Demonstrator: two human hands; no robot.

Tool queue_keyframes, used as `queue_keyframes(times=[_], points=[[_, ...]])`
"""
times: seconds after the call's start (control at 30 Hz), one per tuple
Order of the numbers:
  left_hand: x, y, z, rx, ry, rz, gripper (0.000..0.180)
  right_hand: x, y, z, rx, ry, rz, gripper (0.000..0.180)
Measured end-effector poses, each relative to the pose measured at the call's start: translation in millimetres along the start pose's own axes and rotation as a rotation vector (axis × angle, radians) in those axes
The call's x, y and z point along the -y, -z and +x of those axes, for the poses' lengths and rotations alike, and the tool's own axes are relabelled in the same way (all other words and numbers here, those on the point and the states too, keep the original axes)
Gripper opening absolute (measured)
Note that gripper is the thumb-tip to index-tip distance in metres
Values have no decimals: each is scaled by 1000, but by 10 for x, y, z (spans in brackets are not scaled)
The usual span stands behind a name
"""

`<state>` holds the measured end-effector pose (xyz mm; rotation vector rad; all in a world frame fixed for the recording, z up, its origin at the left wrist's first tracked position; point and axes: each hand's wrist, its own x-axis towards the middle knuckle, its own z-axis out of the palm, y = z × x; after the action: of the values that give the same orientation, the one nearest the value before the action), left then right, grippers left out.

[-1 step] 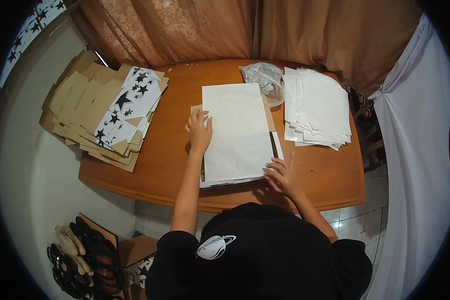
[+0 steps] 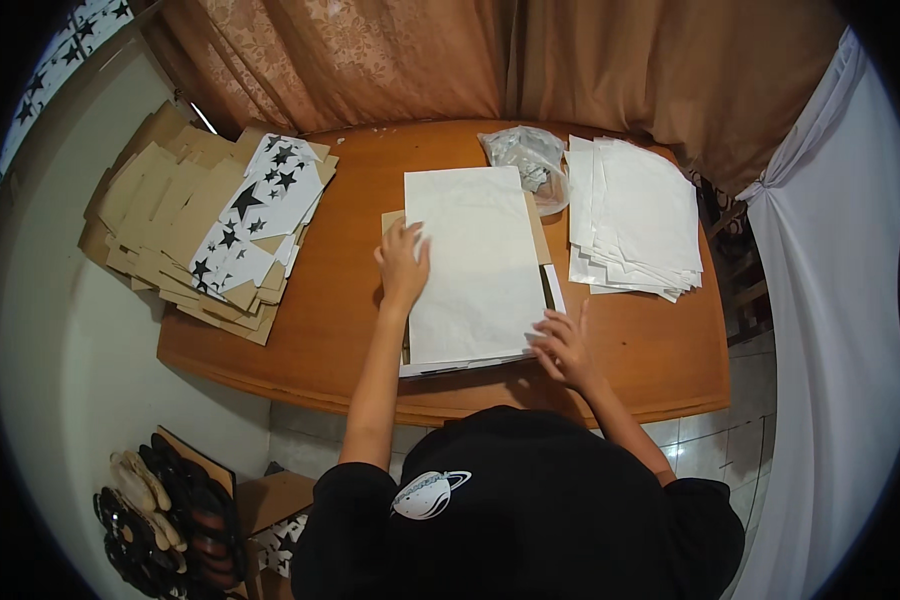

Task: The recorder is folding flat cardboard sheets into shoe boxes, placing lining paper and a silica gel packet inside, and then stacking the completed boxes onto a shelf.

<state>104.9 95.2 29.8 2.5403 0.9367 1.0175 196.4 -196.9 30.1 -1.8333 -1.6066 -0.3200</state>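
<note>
A large white paper sheet [image 2: 477, 275] lies over a cardboard box [image 2: 536, 228] in the middle of the table. Brown cardboard shows at both long sides, and a white strip of the box shows at its lower right. My left hand [image 2: 404, 268] rests at the sheet's left edge, fingers apart, with nothing held. By the lower right corner is my right hand [image 2: 566, 350], its fingers spread and close to the box edge. Whether the right fingertips touch the paper, I cannot tell. Most of the box is hidden under the sheet.
A pile of flat cardboard pieces [image 2: 155, 205], one star-printed, stands on the table's left. Stacked white sheets [image 2: 638, 215] lie at the right, beside a clear plastic bag [image 2: 530, 160]. Curtains [image 2: 370, 60] hang behind the wooden table [image 2: 650, 370]. Shoes [image 2: 170, 520] are at lower left.
My left hand has moved slightly to the right, a little further over the sheet. The right hand stays almost where it was.
</note>
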Motion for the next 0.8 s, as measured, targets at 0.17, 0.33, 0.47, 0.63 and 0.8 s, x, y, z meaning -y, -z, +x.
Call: queue_keyframes(times=[0.17, 0.33, 0.47, 0.63, 0.8], points=[[-132, -5, -251, 313, -322, 133, 56, -205, -56, 553, -2, -54, 148, 14], [-143, -108, -552, 387, -359, 155, 65, -359, -476, 857, 253, -124, -299, 61], [-112, -141, -672, 360, -375, 221, 68, -375, -650, 802, 386, -172, -422, 79], [-57, -226, -760, 317, -396, 269, 74, -417, -764, 660, 294, -134, -495, 86], [-138, -87, -863, 377, -435, 188, 80, -266, -612, 498, 362, -200, -479, 86]])
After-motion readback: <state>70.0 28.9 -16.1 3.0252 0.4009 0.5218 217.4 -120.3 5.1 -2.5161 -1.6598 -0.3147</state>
